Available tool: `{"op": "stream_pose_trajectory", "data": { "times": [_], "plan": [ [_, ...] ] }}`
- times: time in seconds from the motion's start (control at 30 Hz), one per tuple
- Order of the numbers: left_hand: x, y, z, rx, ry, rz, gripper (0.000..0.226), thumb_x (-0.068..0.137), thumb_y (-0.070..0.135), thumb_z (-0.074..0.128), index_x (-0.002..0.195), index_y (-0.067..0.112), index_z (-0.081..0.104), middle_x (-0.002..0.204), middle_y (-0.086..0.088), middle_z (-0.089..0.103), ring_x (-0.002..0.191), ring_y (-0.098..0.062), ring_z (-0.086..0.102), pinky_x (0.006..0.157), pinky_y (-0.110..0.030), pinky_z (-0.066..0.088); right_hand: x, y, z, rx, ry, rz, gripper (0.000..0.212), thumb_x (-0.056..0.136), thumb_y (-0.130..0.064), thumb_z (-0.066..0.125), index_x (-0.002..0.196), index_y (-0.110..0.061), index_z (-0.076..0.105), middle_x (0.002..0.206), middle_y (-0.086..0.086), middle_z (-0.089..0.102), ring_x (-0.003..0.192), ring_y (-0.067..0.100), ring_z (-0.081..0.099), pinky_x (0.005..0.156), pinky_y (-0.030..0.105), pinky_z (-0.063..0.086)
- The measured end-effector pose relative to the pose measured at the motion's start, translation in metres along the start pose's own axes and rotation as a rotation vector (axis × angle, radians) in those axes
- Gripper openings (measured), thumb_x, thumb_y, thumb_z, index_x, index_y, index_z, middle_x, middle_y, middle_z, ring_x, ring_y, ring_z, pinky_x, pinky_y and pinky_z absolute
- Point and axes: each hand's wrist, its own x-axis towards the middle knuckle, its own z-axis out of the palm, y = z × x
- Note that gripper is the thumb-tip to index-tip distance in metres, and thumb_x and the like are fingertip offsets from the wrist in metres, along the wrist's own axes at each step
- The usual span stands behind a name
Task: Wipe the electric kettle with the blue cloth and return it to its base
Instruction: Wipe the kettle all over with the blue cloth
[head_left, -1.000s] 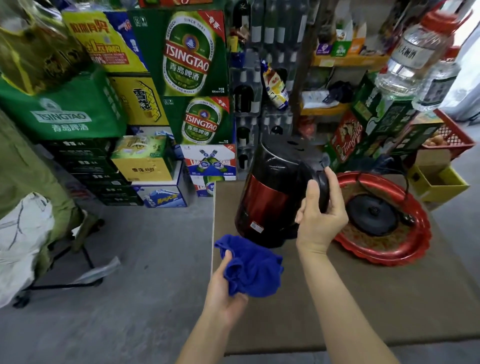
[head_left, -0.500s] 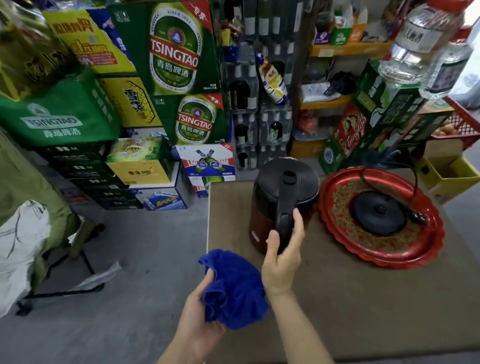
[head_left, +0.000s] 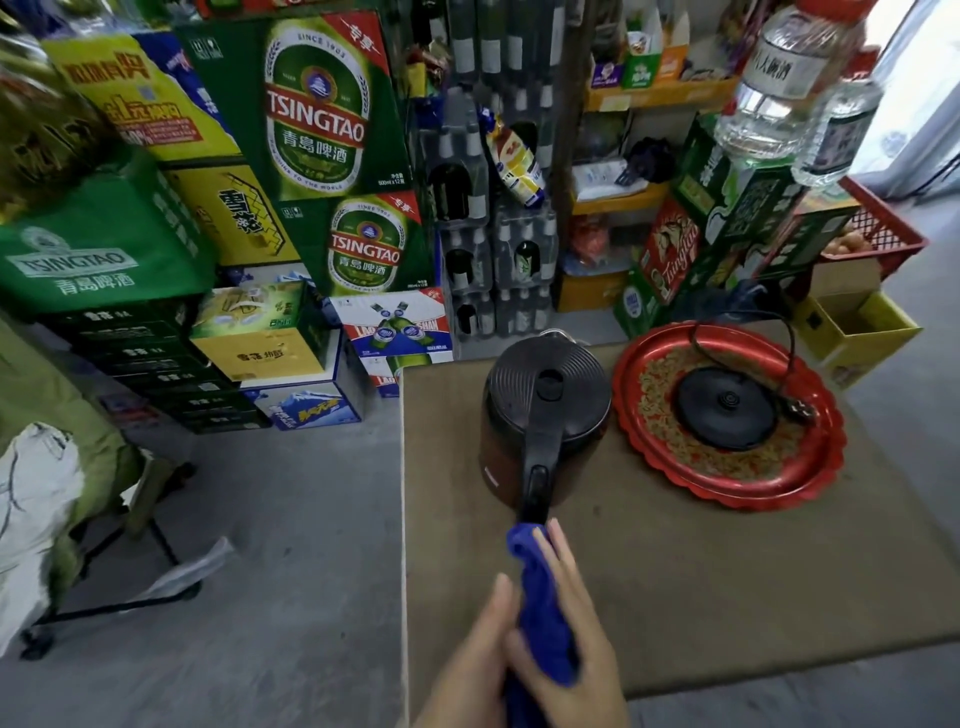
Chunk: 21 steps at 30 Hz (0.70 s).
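A dark red electric kettle (head_left: 540, 415) with a black lid stands upright on the brown table (head_left: 727, 571), its black handle pointing toward me. Just below the handle's end, a blue cloth (head_left: 540, 608) is sandwiched between my two hands. My left hand (head_left: 467, 665) holds the cloth from the left, thumb along it. My right hand (head_left: 576, 618) lies against the cloth's right side with its fingers straight. Neither hand touches the kettle.
A red scalloped tray (head_left: 810, 483) to the right of the kettle carries the black kettle base (head_left: 727, 410) and its cord. Beer cartons (head_left: 322, 114) and bottle packs are stacked behind. Grey floor lies to the left of the table edge. A yellow box (head_left: 857, 327) sits at far right.
My right hand let go of the kettle handle and came down onto the cloth. The kettle, tilted a second ago, now stands upright on the table.
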Motion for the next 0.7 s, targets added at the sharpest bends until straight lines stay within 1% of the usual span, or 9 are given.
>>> {"op": "stream_pose_trajectory", "data": {
  "times": [0.07,0.1,0.17,0.27,0.33,0.43,0.5,0.6,0.7],
  "plan": [
    [-0.006,-0.012,0.004,0.52,0.063,0.34,0.036,0.095,0.044,0.053,0.079,0.034,0.084,0.116,0.007,0.076,0.088,0.001,0.07,0.086,-0.018,0.052,0.011,-0.008,-0.03,0.229,0.08,0.279,0.075,0.055,-0.055,0.088,0.12,-0.021,0.071,0.126,-0.003,0.071,0.121,0.021,0.064,0.094,0.019,0.05],
    [-0.003,0.003,0.018,0.645,0.201,0.348,0.032,0.095,0.049,0.051,0.094,0.039,0.081,0.124,0.011,0.072,0.088,0.005,0.066,0.092,-0.02,0.05,0.019,-0.015,-0.048,0.33,0.18,0.402,0.073,0.05,-0.058,0.089,0.113,-0.024,0.072,0.119,-0.001,0.074,0.114,0.022,0.068,0.091,0.025,0.054],
    [0.003,0.021,0.02,1.074,0.327,0.714,0.044,0.1,0.04,0.055,0.143,0.043,0.046,0.152,0.021,0.041,0.116,0.009,0.054,0.106,-0.017,0.041,0.037,-0.036,-0.067,0.383,0.312,0.363,0.057,0.055,-0.059,0.084,0.104,-0.032,0.074,0.114,-0.001,0.076,0.105,0.024,0.071,0.089,0.037,0.058],
    [0.036,0.033,0.039,1.422,0.251,1.061,0.098,0.092,0.039,0.066,0.161,0.023,-0.002,0.168,0.01,-0.015,0.154,-0.006,-0.014,0.125,-0.023,-0.001,0.081,-0.067,-0.058,0.141,0.181,-0.105,0.049,0.08,-0.064,0.067,0.124,-0.042,0.066,0.131,-0.006,0.067,0.122,0.015,0.062,0.099,0.028,0.051],
    [0.067,0.027,0.048,1.472,0.252,1.075,0.104,0.087,0.045,0.059,0.16,0.008,-0.003,0.169,-0.005,-0.014,0.156,-0.017,-0.015,0.127,-0.031,-0.004,0.118,-0.055,-0.046,-0.376,-0.162,-0.348,0.058,0.095,-0.054,0.049,0.147,-0.029,0.045,0.16,-0.002,0.036,0.15,0.016,0.027,0.123,0.038,0.022],
    [0.088,0.021,0.051,1.168,0.291,1.055,0.067,0.095,0.022,0.053,0.156,0.012,0.026,0.162,0.002,0.031,0.149,-0.005,0.029,0.124,-0.033,0.023,0.154,-0.02,-0.03,-0.977,-0.44,-0.413,0.064,0.098,-0.066,0.02,0.153,-0.036,0.033,0.164,-0.013,0.023,0.155,0.013,0.003,0.12,0.06,-0.001],
    [0.087,0.022,0.056,1.241,0.311,1.131,0.067,0.094,0.01,0.053,0.155,0.008,0.026,0.161,-0.002,0.029,0.149,-0.004,0.024,0.122,-0.021,0.018,0.175,-0.013,-0.022,-1.104,-0.507,-0.465,0.061,0.097,-0.061,0.019,0.152,-0.039,0.033,0.162,-0.016,0.028,0.154,0.013,0.008,0.12,0.059,-0.004],
    [0.092,0.019,0.049,1.359,0.324,1.203,0.081,0.093,0.011,0.054,0.158,-0.002,0.009,0.168,-0.017,0.0,0.157,-0.022,-0.006,0.126,-0.032,0.005,0.23,-0.023,-0.014,-1.25,-0.587,-0.51,0.058,0.097,-0.061,0.024,0.151,-0.041,0.035,0.161,-0.017,0.029,0.153,0.011,0.014,0.123,0.054,0.002],
    [0.087,0.021,0.051,1.402,0.314,1.137,0.088,0.095,0.008,0.057,0.16,0.005,-0.002,0.169,-0.007,-0.015,0.154,-0.013,-0.021,0.123,-0.028,-0.004,0.277,-0.015,-0.019,-1.186,-0.484,-0.258,0.053,0.097,-0.06,0.04,0.148,-0.044,0.039,0.16,-0.014,0.033,0.149,0.016,0.026,0.12,0.05,0.022]
  ]
}}
